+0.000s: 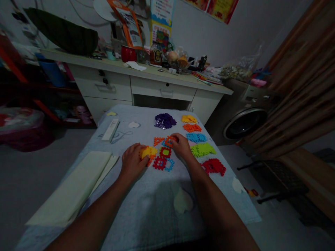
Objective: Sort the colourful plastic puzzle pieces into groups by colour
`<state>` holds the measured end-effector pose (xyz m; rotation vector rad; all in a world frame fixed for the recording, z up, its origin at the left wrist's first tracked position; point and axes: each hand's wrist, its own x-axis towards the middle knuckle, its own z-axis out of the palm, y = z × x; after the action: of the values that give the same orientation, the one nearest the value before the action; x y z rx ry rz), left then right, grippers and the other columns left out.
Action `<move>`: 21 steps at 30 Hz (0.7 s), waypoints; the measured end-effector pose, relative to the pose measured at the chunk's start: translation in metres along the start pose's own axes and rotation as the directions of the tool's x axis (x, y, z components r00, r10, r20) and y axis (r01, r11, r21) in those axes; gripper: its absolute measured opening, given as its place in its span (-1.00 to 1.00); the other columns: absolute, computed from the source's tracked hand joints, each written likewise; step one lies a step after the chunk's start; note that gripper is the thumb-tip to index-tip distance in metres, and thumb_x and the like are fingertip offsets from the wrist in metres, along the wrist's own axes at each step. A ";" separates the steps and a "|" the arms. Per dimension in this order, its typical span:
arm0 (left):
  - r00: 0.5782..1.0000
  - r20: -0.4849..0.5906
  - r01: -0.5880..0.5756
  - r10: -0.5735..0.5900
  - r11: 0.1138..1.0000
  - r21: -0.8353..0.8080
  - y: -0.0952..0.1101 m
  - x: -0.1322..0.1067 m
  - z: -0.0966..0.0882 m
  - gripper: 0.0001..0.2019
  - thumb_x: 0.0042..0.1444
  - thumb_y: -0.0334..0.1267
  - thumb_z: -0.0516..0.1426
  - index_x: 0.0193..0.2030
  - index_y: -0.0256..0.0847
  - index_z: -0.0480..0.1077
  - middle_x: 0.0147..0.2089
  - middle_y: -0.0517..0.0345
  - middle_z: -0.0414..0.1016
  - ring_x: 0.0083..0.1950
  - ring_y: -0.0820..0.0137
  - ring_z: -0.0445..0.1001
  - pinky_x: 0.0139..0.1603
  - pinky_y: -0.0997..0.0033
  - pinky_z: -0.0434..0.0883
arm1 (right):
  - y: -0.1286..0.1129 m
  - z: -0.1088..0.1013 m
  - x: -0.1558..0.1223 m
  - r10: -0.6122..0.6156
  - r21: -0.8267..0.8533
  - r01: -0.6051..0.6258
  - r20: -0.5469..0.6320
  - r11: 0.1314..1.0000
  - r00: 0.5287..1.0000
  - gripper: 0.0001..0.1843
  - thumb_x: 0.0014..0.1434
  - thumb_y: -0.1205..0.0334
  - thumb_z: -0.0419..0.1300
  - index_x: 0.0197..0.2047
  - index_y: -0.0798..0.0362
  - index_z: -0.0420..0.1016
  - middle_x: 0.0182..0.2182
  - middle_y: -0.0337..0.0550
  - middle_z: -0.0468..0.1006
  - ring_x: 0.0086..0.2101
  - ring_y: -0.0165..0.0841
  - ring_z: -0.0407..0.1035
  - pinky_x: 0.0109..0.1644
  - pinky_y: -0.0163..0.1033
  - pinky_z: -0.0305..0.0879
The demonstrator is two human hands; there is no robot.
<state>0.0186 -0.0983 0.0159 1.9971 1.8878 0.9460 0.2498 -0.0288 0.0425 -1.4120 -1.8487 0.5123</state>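
Note:
My left hand [133, 159] is curled round yellow and orange notched plastic building pieces [148, 152], its thumb resting on their near side. With the fingertips of my right hand [182, 145] I pinch an orange notched building piece [169, 141], which has blue beside it. Between the hands lie a red piece with a green centre [165, 152], a red window-shaped piece [159, 162], a blue frame piece [169, 164] and an orange triangular piece [158, 140]. My fingers partly cover what they hold.
Sorted piles line the table's right side: yellow [188, 119], orange [192, 128], blue [196, 137], green [203, 150] and red [214, 166]. A purple pile [165, 121] sits farther back. At left are a white box [110, 130] and folded cloth [75, 184].

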 end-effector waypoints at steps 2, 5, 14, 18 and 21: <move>1.000 0.006 -0.005 0.005 1.000 0.005 -0.001 0.000 0.000 -0.63 0.12 -0.12 0.06 0.06 -0.12 0.39 0.20 -0.07 0.36 0.24 0.03 0.31 0.24 -0.10 0.23 | 0.004 -0.005 0.006 0.052 0.076 -0.049 -0.036 0.996 0.998 -0.73 0.09 0.26 0.11 -0.12 0.05 0.46 -0.42 -0.27 0.45 -0.38 -0.37 0.34 -0.23 -0.28 0.29; 1.000 0.011 -0.009 0.009 1.000 0.005 -0.002 0.001 0.001 -0.61 0.13 -0.12 0.05 0.07 -0.14 0.39 0.21 -0.09 0.36 0.24 0.02 0.31 0.24 -0.12 0.23 | 0.013 -0.019 0.024 0.108 0.139 -0.093 -0.103 0.986 0.989 -0.70 0.02 0.24 0.16 -0.13 0.07 0.45 -0.46 -0.31 0.40 -0.43 -0.39 0.32 -0.30 -0.30 0.27; 0.999 0.037 0.001 -0.001 1.000 0.010 0.002 0.001 -0.002 -0.60 0.14 -0.11 0.03 0.07 -0.19 0.38 0.21 -0.11 0.37 0.24 0.02 0.32 0.24 -0.11 0.22 | 0.069 -0.089 0.097 0.285 -0.037 -0.315 -0.338 0.948 0.897 -0.78 -0.02 0.26 0.21 -0.26 0.12 0.53 -0.45 -0.21 0.53 -0.41 -0.39 0.39 -0.30 -0.32 0.32; 1.000 0.030 -0.003 0.003 1.000 0.014 0.000 0.002 -0.001 -0.62 0.15 -0.09 0.02 0.07 -0.15 0.38 0.21 -0.07 0.37 0.23 0.03 0.32 0.24 -0.11 0.23 | 0.094 -0.104 0.113 0.417 -0.160 -0.500 -0.371 0.851 0.829 -0.75 0.03 0.30 0.20 -0.19 0.15 0.55 -0.45 -0.17 0.57 -0.43 -0.39 0.44 -0.32 -0.35 0.35; 1.000 0.026 -0.014 0.014 1.000 0.011 -0.003 0.002 0.002 -0.62 0.15 -0.09 0.02 0.06 -0.16 0.38 0.20 -0.06 0.39 0.23 0.06 0.33 0.24 -0.09 0.22 | 0.105 -0.107 0.118 0.452 -0.190 -0.537 -0.356 0.822 0.818 -0.81 0.01 0.36 0.23 -0.25 0.17 0.56 -0.49 -0.15 0.56 -0.44 -0.38 0.47 -0.35 -0.36 0.35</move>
<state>0.0174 -0.0949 0.0132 2.0216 1.8718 0.9110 0.3844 0.1025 0.0754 -2.0711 -1.3321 0.2643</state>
